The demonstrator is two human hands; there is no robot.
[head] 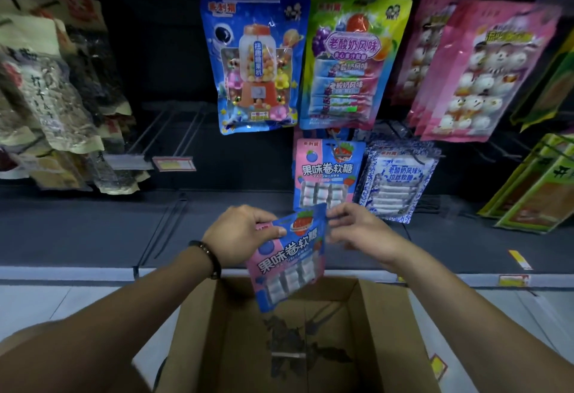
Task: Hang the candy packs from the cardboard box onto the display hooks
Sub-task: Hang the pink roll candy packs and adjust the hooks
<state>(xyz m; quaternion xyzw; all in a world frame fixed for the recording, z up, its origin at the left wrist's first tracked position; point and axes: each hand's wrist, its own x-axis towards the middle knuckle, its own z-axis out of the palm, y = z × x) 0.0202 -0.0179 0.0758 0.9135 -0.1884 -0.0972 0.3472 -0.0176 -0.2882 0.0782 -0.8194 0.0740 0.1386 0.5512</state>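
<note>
While one cardboard box sits below, left hand and right hand pinch one candy pack.

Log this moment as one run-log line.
left hand: grips candy pack | right hand: pinches its top | pack: over cardboard box, below matching hung pack | state: unhung

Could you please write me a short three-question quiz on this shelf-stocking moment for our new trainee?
1. True or false: the left hand and the right hand both grip the candy pack at its top.
2. Which hanging pack matches it? A gumball-machine pack; B pack hanging just above; C pink marshmallow pack.
3. Fill in: the candy pack is held over the open ____.
Key: 1 true; 2 B; 3 cardboard box.
</note>
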